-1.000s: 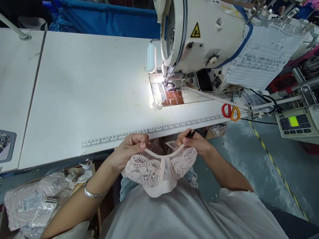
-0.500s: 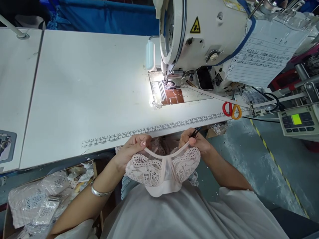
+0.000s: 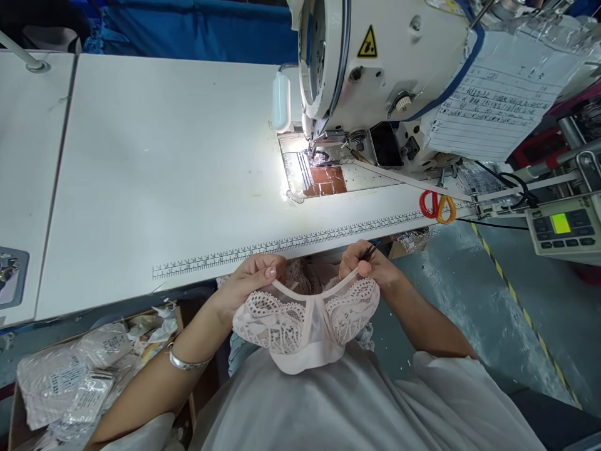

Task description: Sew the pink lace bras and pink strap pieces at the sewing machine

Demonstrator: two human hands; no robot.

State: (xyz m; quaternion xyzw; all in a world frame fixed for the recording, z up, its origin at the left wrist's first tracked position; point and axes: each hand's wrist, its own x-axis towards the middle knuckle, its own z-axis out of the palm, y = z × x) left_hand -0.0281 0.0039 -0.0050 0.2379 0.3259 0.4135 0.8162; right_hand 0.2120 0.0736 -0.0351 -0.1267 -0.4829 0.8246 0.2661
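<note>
A pale pink lace bra [image 3: 307, 322] is stretched between my hands, just in front of the table's near edge. My left hand [image 3: 256, 279] pinches its edge strip at the left, thumb on top. At the other end my right hand [image 3: 366, 269] is closed on the bra's edge. Dark pointed tips of a small tool, perhaps thread snips [image 3: 369, 251], stick out of the right fist; most of that tool is hidden. Beneath the bra, more pinkish lace fabric [image 3: 300, 275] shows in the lap area.
A sewing machine [image 3: 385, 62] with its lamp lit stands on the white table [image 3: 164, 156]. A ruler scale [image 3: 282, 246] runs along the near edge. Scissors [image 3: 437, 207] with red and orange handles lie right, near a control box [image 3: 563, 225]. Bagged goods [image 3: 75, 376] fill a box at lower left.
The bra is spread slightly wider, its left cup shifted a little left and its right cup a little right. Both hands keep their hold.
</note>
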